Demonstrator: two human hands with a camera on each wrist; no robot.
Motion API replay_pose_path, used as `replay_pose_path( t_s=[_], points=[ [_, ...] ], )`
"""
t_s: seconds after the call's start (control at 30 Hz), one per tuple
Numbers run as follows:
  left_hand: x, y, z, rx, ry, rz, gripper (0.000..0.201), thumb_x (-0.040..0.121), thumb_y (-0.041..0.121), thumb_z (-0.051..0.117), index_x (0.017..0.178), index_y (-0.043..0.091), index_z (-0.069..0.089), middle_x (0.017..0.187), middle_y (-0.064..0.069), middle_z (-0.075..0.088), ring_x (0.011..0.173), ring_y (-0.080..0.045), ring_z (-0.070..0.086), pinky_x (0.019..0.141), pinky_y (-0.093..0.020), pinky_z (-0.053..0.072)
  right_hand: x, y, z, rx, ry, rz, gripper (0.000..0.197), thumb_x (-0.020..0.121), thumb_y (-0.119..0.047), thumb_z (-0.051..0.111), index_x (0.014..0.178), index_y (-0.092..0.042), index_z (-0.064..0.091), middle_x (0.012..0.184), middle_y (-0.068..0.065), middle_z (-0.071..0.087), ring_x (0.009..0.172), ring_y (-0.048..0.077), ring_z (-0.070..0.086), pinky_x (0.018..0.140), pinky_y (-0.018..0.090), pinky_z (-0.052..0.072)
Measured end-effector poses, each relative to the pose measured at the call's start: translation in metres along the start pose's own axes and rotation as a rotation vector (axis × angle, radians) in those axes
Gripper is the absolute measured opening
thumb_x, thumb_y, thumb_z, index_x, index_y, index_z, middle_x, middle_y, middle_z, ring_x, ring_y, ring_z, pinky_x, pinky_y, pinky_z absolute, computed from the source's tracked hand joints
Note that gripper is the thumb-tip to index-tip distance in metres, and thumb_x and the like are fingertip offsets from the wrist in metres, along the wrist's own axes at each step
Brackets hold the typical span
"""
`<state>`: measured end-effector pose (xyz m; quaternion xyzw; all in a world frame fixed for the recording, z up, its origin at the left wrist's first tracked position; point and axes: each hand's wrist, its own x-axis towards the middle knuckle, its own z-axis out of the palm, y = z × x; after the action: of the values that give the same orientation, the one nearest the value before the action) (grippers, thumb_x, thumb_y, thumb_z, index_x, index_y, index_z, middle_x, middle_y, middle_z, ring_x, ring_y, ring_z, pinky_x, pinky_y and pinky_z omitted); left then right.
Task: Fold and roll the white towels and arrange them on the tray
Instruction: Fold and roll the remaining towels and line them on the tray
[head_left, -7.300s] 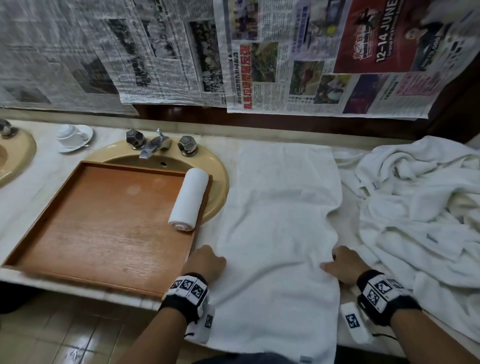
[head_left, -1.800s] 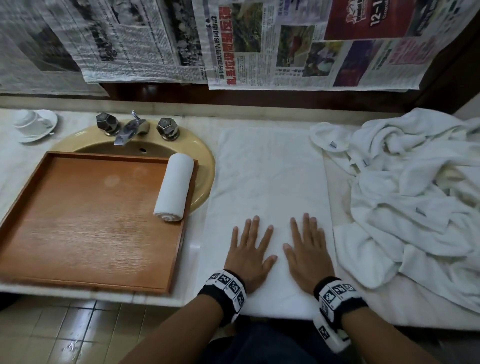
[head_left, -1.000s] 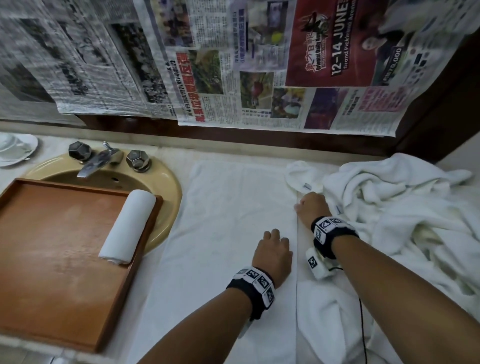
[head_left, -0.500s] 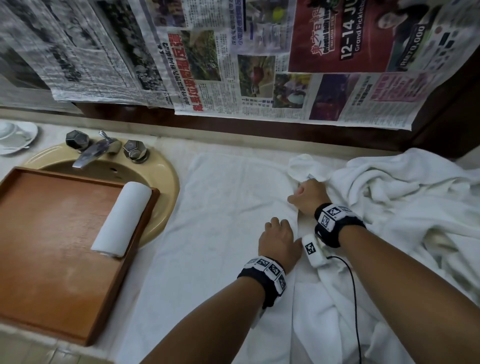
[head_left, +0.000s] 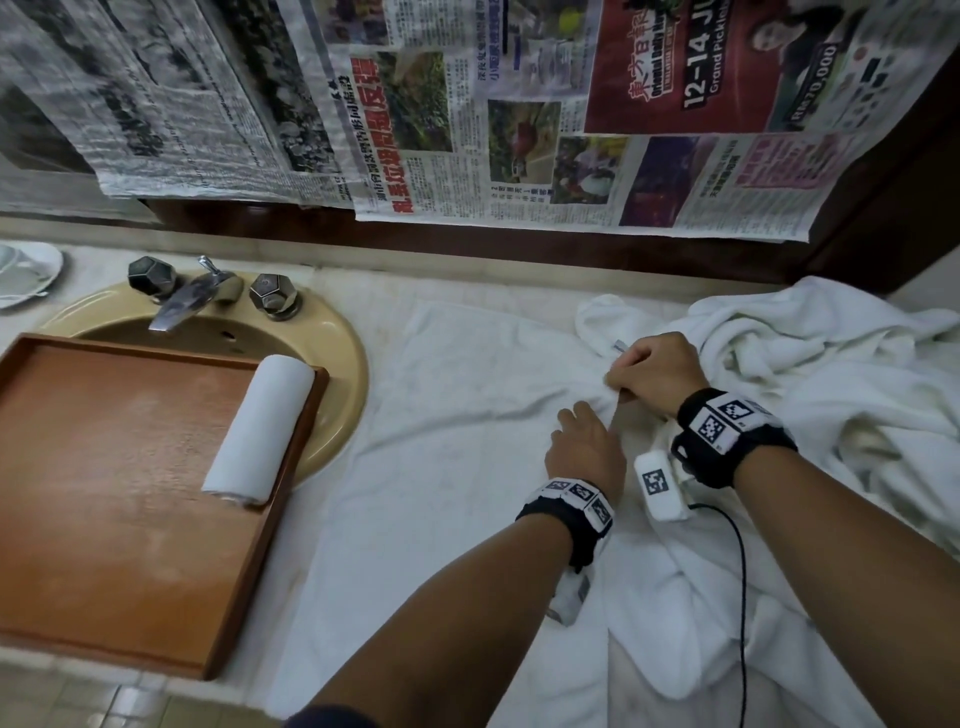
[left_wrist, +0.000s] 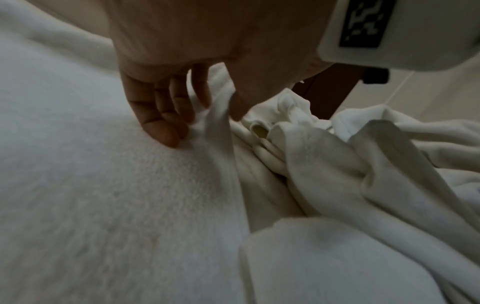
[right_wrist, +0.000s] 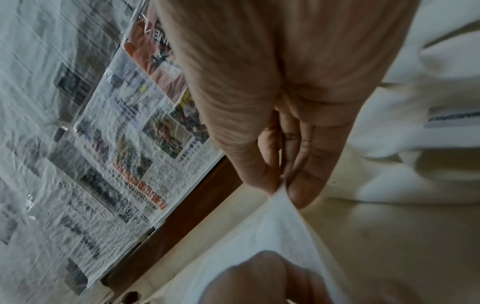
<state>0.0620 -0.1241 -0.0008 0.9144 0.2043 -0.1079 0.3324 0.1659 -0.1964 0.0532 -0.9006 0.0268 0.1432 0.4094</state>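
Towel (head_left: 457, 467), white, lay flat mid-frame on tabletop (head_left: 337, 275), right edge pinched up by right grip (head_left: 649, 374) and left grip (head_left: 584, 447); rolled towel (head_left: 260, 431) on tray (head_left: 104, 493), left.

Both hands, flat on the smoothed towel (head_left: 457, 467) seconds earlier, have shifted to its right edge: the right hand (head_left: 649, 374) now pinches and lifts it, the left hand (head_left: 584, 449) gripping just nearer, wrinkling the cloth.

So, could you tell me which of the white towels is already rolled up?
The rolled towel lying along the right edge of the wooden tray. The flat towel is spread on the counter, its edge pinched by both hands, and the others form a crumpled heap.
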Motion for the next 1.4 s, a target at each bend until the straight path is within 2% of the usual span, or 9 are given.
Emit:
replay_pose_path(
  t_s=[0.07, 0.2, 0.33, 0.47, 0.73, 0.87, 1.07, 1.3, 1.4],
  points=[
    [0.0, 0.001, -0.006, -0.024, -0.002, 0.05, 0.021, 0.101, 0.016, 0.044, 0.119, 0.005, 0.046, 0.117, -0.015, 0.055, 0.099, -0.038, 0.062, 0.07, -0.039, 0.042, -0.004, 0.0, 0.001, 0.072, 0.039, 0.018, 0.016, 0.068, 0.005, 0.077, 0.07, -0.01, 0.075, 0.074, 0.006, 0.075, 0.063, 0.021, 0.073, 0.063, 0.031, 0.062],
    [-0.012, -0.001, -0.024, -0.189, -0.101, 0.168, 0.002, 0.097, 0.01, 0.044, 0.099, 0.009, 0.044, 0.097, -0.018, 0.062, 0.083, -0.04, 0.061, 0.064, -0.042, 0.045, -0.007, -0.002, 0.0, 0.123, 0.141, 0.033, 0.019, 0.073, 0.003, 0.077, 0.082, -0.014, 0.078, 0.082, 0.001, 0.075, 0.073, 0.014, 0.072, 0.064, 0.023, 0.06],
    [-0.012, -0.01, -0.051, -0.474, -0.059, 0.117, 0.009, 0.099, 0.015, 0.051, 0.098, 0.008, 0.057, 0.09, -0.015, 0.067, 0.078, -0.031, 0.062, 0.067, -0.035, 0.049, -0.007, -0.024, 0.0, 0.177, 0.148, -0.024, 0.024, 0.076, 0.004, 0.077, 0.092, -0.014, 0.079, 0.087, 0.005, 0.075, 0.079, 0.019, 0.073, 0.071, 0.029, 0.062],
    [-0.004, -0.032, -0.09, -0.663, 0.024, 0.087, 0.012, 0.098, 0.019, 0.058, 0.095, 0.009, 0.064, 0.075, -0.003, 0.064, 0.06, -0.013, 0.054, 0.054, -0.023, 0.04, -0.002, -0.064, 0.018, 0.172, 0.11, -0.124, 0.023, 0.076, 0.004, 0.076, 0.092, -0.012, 0.078, 0.09, 0.005, 0.075, 0.081, 0.021, 0.073, 0.074, 0.032, 0.062],
    [0.027, -0.116, -0.141, -0.845, 0.208, -0.117, 0.015, 0.096, 0.02, 0.06, 0.091, 0.008, 0.067, 0.081, -0.004, 0.068, 0.074, -0.019, 0.061, 0.071, -0.031, 0.049, 0.019, -0.131, 0.112, 0.142, -0.024, -0.255, 0.023, 0.085, -0.004, 0.073, 0.107, -0.003, 0.074, 0.098, 0.01, 0.074, 0.073, 0.023, 0.074, 0.077, 0.038, 0.062],
    [0.051, -0.169, -0.142, -0.703, 0.198, -0.291, 0.022, 0.098, 0.025, 0.058, 0.101, 0.006, 0.069, 0.102, -0.009, 0.071, 0.099, -0.028, 0.065, 0.092, -0.04, 0.053, 0.046, -0.111, 0.145, -0.167, -0.053, -0.254, 0.026, 0.093, -0.021, 0.066, 0.112, -0.004, 0.071, 0.121, 0.012, 0.068, 0.108, 0.028, 0.066, 0.099, 0.03, 0.048],
    [0.077, -0.197, -0.144, -0.57, 0.091, -0.24, 0.029, 0.094, 0.04, 0.063, 0.097, 0.012, 0.067, 0.097, -0.003, 0.071, 0.093, -0.022, 0.066, 0.088, -0.036, 0.054, 0.084, -0.067, 0.154, -0.503, -0.144, -0.218, 0.044, 0.096, -0.027, 0.053, 0.14, -0.021, 0.053, 0.155, 0.005, 0.039, 0.141, 0.028, 0.038, 0.117, 0.039, 0.029],
    [0.09, -0.21, -0.137, -0.621, 0.096, -0.213, 0.021, 0.09, 0.037, 0.057, 0.087, 0.016, 0.057, 0.086, -0.011, 0.069, 0.082, -0.033, 0.066, 0.08, -0.05, 0.056, 0.1, -0.065, 0.158, -0.596, -0.084, -0.375, 0.035, 0.095, -0.029, 0.057, 0.129, -0.021, 0.057, 0.132, 0.005, 0.052, 0.125, 0.027, 0.045, 0.105, 0.044, 0.027],
    [0.09, -0.209, -0.14, -0.63, 0.098, -0.22, 0.022, 0.098, 0.033, 0.052, 0.096, 0.011, 0.057, 0.089, -0.013, 0.069, 0.082, -0.032, 0.066, 0.07, -0.038, 0.055, 0.104, -0.069, 0.156, -0.566, -0.071, -0.436, 0.021, 0.094, -0.027, 0.059, 0.112, -0.019, 0.065, 0.115, 0.002, 0.054, 0.113, 0.025, 0.05, 0.098, 0.04, 0.025]
  ],
)
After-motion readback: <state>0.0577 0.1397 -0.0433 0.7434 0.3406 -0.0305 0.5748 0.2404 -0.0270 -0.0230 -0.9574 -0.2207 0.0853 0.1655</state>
